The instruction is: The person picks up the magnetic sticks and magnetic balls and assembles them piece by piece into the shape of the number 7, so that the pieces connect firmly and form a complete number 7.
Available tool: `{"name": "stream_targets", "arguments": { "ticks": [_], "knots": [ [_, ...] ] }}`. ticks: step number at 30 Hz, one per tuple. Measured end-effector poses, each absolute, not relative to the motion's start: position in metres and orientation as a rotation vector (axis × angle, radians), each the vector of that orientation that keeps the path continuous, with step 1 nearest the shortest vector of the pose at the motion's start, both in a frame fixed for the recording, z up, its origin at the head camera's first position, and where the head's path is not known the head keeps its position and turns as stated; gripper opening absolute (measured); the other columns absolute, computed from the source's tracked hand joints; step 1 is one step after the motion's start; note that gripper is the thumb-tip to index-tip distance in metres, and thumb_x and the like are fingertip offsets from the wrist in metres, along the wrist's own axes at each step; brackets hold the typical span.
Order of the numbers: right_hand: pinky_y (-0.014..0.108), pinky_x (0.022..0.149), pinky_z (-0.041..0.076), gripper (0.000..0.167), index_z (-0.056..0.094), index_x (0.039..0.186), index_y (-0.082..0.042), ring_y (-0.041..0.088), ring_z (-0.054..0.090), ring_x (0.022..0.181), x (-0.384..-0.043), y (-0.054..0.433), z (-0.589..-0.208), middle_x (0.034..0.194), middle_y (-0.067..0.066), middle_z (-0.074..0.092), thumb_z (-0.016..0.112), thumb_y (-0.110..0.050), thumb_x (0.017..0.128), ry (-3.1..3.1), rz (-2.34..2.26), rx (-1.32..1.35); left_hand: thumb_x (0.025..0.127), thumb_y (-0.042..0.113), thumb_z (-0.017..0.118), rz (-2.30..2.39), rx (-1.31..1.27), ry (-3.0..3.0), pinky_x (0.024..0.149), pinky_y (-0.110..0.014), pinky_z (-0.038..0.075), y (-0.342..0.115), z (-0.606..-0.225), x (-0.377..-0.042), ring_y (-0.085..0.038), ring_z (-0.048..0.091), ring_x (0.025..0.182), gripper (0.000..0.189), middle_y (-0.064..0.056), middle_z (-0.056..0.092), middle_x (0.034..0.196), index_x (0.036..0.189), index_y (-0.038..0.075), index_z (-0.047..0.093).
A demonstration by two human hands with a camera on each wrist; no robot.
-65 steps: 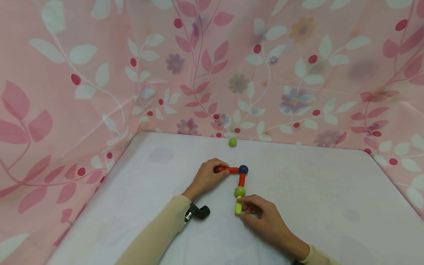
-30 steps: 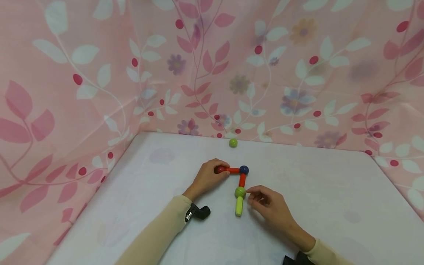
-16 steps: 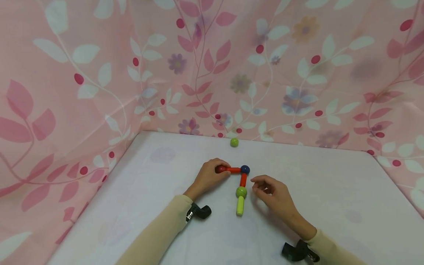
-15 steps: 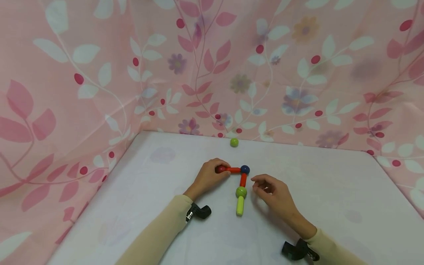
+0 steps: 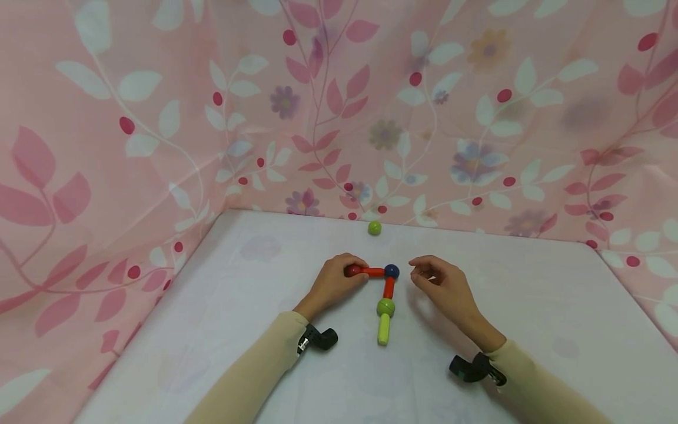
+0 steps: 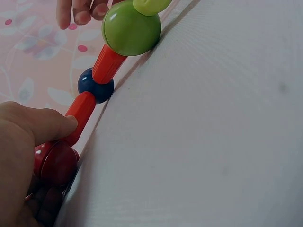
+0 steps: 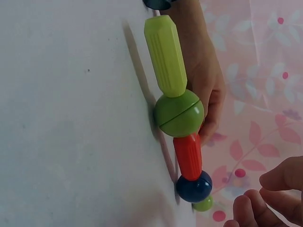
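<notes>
My left hand [image 5: 335, 281] grips a dark red ball [image 6: 57, 163], its thumb lying on the red rod [image 6: 81, 116] joined to it. That rod runs to a blue ball [image 5: 392, 271]. From the blue ball a second red rod [image 7: 188, 156] leads toward me to a green ball [image 5: 385, 307], and a yellow-green rod [image 5: 384, 330] extends from that. Together they form an L-shaped chain of balls and rods. My right hand [image 5: 444, 287] holds nothing; its fingers are loosely bent, just right of the blue ball.
A loose green ball [image 5: 374, 228] sits at the far edge of the white-covered table [image 5: 529, 318]. Pink floral cloth [image 5: 339, 118] hangs behind and along the left side. Each wrist bears a black camera mount [image 5: 320, 339].
My right hand has let go of the yellow-green rod and moved away from me along the chain, to beside the blue ball. My left hand has kept its hold.
</notes>
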State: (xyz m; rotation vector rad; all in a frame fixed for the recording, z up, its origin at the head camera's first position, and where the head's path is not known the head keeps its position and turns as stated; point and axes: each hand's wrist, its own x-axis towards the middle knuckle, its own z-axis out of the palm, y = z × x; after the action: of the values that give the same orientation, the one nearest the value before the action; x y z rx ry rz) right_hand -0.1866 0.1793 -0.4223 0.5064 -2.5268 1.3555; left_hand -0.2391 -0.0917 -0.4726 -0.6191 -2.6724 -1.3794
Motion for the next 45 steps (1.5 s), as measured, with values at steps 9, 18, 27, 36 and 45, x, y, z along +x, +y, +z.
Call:
{"name": "stream_targets", "arguments": {
  "ticks": [9, 18, 27, 36, 45],
  "knots": [
    [0.029, 0.078, 0.054, 0.023, 0.072, 0.121, -0.004, 0.02, 0.065, 0.089, -0.213, 0.174, -0.419, 0.097, 0.002, 0.07, 0.072, -0.006, 0.098, -2.571, 1.296, 0.514, 0.095, 0.021, 0.076, -1.385, -0.646, -2.658, 0.091, -0.035, 0.049, -0.089, -0.471, -0.24, -0.016, 0.059, 0.103, 0.017, 0.005, 0.069, 0.11, 0.112, 0.017, 0.077],
    [0.044, 0.083, 0.056, 0.027, 0.07, 0.124, -0.002, 0.024, 0.067, 0.094, -0.243, 0.159, -0.411, 0.103, 0.005, 0.073, 0.071, -0.007, 0.097, -2.626, 1.214, 0.567, 0.095, 0.021, 0.077, -1.384, -0.659, -2.65, 0.089, -0.035, 0.049, -0.09, -0.47, -0.242, -0.016, 0.059, 0.102, 0.017, 0.006, 0.069, 0.108, 0.112, 0.017, 0.078],
    [0.05, 0.087, 0.054, 0.031, 0.068, 0.127, -0.001, 0.03, 0.068, 0.099, -0.272, 0.148, -0.41, 0.112, 0.013, 0.074, 0.069, -0.005, 0.096, -2.632, 1.15, 0.579, 0.095, 0.021, 0.077, -1.378, -0.674, -2.639, 0.087, -0.034, 0.05, -0.091, -0.47, -0.244, -0.015, 0.059, 0.099, 0.016, 0.006, 0.069, 0.106, 0.111, 0.017, 0.078],
    [0.047, 0.077, 0.057, 0.042, 0.064, 0.138, -0.002, 0.035, 0.068, 0.107, -0.296, 0.142, -0.413, 0.13, 0.016, 0.068, 0.067, 0.0, 0.096, -2.698, 1.071, 0.647, 0.095, 0.022, 0.077, -1.372, -0.638, -2.675, 0.092, -0.036, 0.049, -0.092, -0.47, -0.241, -0.015, 0.059, 0.102, 0.017, 0.007, 0.069, 0.108, 0.112, 0.018, 0.078],
    [0.045, 0.081, 0.056, 0.051, 0.057, 0.147, -0.007, 0.038, 0.062, 0.12, -0.318, 0.135, -0.413, 0.147, 0.016, 0.057, 0.059, -0.001, 0.097, -2.834, 1.008, 0.661, 0.096, 0.021, 0.077, -1.366, -0.63, -2.687, 0.093, -0.036, 0.048, -0.092, -0.469, -0.239, -0.015, 0.059, 0.103, 0.018, 0.007, 0.069, 0.11, 0.113, 0.019, 0.077]
  ]
}}
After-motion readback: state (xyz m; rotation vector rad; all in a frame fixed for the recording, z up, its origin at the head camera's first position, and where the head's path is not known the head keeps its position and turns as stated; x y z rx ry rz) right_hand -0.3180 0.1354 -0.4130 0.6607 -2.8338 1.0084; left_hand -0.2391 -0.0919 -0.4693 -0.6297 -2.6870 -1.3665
